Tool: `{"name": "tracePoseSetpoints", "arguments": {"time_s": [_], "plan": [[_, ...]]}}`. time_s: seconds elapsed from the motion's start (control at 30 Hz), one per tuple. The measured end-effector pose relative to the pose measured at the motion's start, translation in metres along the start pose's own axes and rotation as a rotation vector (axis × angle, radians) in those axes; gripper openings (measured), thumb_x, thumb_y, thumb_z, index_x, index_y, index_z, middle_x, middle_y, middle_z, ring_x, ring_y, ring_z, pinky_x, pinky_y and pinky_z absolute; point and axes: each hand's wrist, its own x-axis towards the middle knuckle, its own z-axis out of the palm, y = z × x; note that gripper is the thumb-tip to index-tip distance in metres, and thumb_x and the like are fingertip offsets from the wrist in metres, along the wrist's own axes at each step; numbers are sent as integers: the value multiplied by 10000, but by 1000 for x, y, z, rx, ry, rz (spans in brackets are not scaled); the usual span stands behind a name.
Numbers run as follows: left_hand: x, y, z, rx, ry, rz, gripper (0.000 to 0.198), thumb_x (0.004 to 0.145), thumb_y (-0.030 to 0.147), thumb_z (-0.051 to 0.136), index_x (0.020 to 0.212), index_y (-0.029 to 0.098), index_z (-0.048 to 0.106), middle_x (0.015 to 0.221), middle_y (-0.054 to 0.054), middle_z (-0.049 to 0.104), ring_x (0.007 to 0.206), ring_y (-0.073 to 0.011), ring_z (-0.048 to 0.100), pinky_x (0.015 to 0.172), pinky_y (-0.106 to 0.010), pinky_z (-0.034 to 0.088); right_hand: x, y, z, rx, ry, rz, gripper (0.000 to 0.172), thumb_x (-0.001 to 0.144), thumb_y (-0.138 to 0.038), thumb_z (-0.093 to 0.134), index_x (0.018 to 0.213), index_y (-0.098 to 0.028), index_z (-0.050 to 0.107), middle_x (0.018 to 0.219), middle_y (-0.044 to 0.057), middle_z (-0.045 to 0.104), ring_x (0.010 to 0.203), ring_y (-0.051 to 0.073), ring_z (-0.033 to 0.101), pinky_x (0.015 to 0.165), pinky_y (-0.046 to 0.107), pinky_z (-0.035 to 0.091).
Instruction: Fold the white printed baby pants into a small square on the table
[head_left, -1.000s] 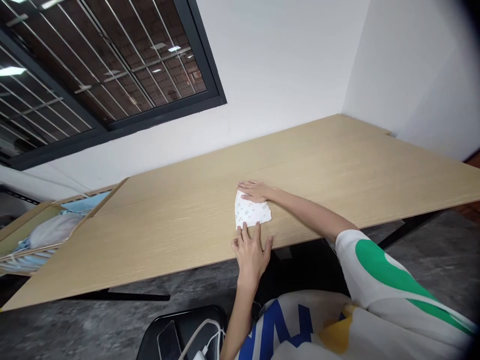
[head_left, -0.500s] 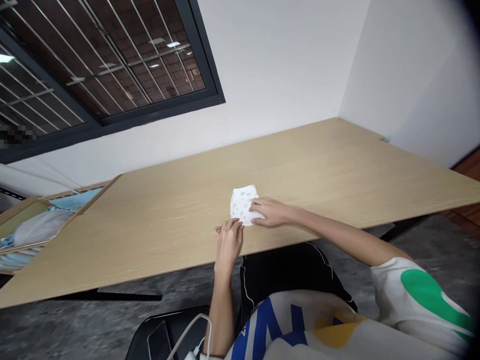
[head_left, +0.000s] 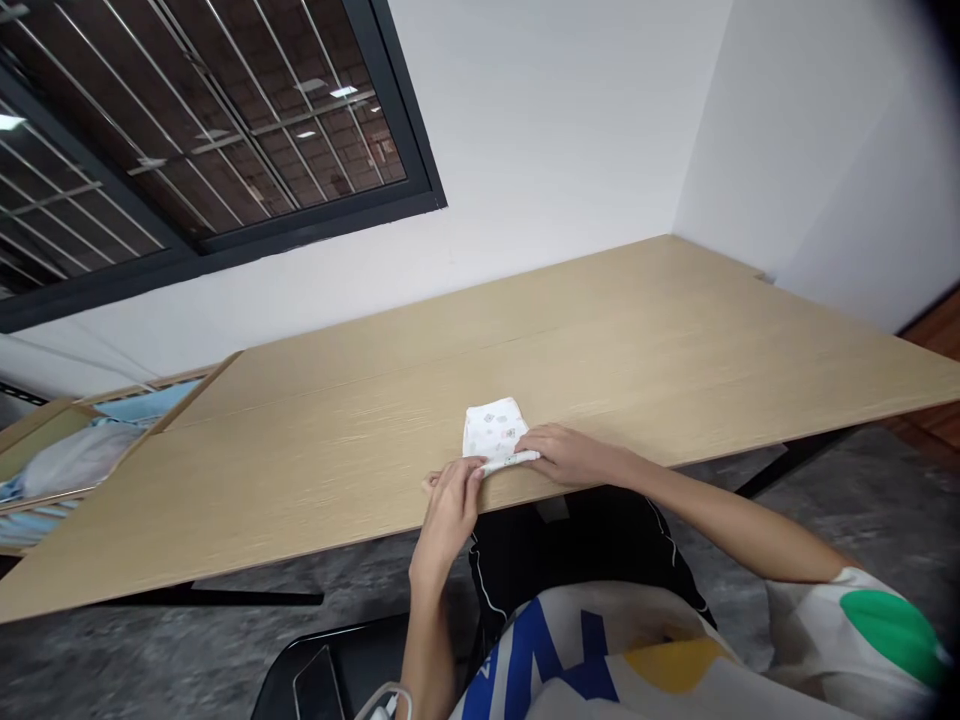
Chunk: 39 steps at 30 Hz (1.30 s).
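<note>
A small white cloth point(head_left: 493, 429) with a faint printed pattern lies folded near the front edge of a long light-wood table point(head_left: 337, 440). My left hand point(head_left: 448, 503) pinches the cloth's near left corner, fingers curled. My right hand point(head_left: 564, 453) grips the near right edge of the cloth, fingers closed over the fold. Both hands sit at the table's front edge, close together.
A wooden crate point(head_left: 67, 450) with pale blue and white fabric stands at the table's left end. A barred dark window point(head_left: 187, 130) fills the wall at upper left. A black chair seat point(head_left: 330, 680) with a phone is below, by my lap.
Both hands went from lying flat on the cloth to pinching its near edge. The cloth is folded smaller and has been drawn toward the table's front edge.
</note>
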Motion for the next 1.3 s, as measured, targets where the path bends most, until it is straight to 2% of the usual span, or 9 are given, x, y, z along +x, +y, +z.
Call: {"name": "tracePoseSetpoints", "arguments": {"time_s": [0.13,0.27,0.4,0.5,0.67,0.83,1.0,1.17,1.3], "plan": [[-10,-6,-5,-99,-99,14,434,881,510,746,1256,310,661,1412,-59,672,1335,-300,591,1141,-491,369,-14,-9,-12,157,9,80,267,1058,-323,493,1188,-215,700,1176,94,749,1057,255,688,919,384,498],[1,-16,1,-224,-19,-62,381,935,536,648,1153,234,727,1182,-89,762,1134,-279,686,1015,-428,496,-14,-6,-18,292,63,202,273,1038,-416,534,1158,-222,683,1000,45,751,837,203,671,732,314,479],[15,-21,14,-297,114,-172,404,946,570,596,1017,194,728,925,-64,761,852,-229,694,801,-355,549,2,4,-11,320,232,361,301,963,-466,631,1108,-204,660,854,23,710,726,188,624,632,293,444],[24,-24,24,-342,220,-245,414,915,542,624,1103,179,690,903,-64,751,792,-212,688,754,-343,558,19,16,0,287,334,475,334,921,-443,684,1138,-192,636,781,6,679,680,188,611,614,298,440],[30,-24,33,-166,286,-311,521,922,439,605,1362,164,556,970,-82,731,837,-240,698,843,-430,577,38,31,13,165,353,502,298,928,-359,691,1162,-187,625,996,76,723,873,228,672,756,334,506],[30,-5,37,156,409,-188,543,993,373,508,1475,126,476,1456,-226,567,1374,-359,532,1150,-579,431,36,19,13,-173,387,353,403,1013,-333,554,1368,-143,565,1358,199,631,1269,332,578,1056,486,457],[46,8,49,150,175,12,610,1062,386,346,1606,109,327,1695,-188,323,1607,-315,237,1276,-549,305,32,7,18,-276,190,-28,539,1078,-290,327,1587,-122,387,1631,194,427,1534,293,356,1225,509,314],[58,5,56,194,-2,-35,622,1062,401,303,1603,100,365,1692,-179,327,1609,-310,227,1310,-554,215,31,19,33,-271,104,38,594,1080,-348,322,1618,-99,358,1652,212,390,1568,317,308,1257,544,278],[58,2,57,171,-20,-55,647,1064,433,280,1618,104,340,1713,-170,266,1619,-301,189,1319,-549,176,33,25,34,-208,65,93,618,1093,-408,300,1628,-101,348,1669,193,364,1581,309,280,1282,543,237]]}}
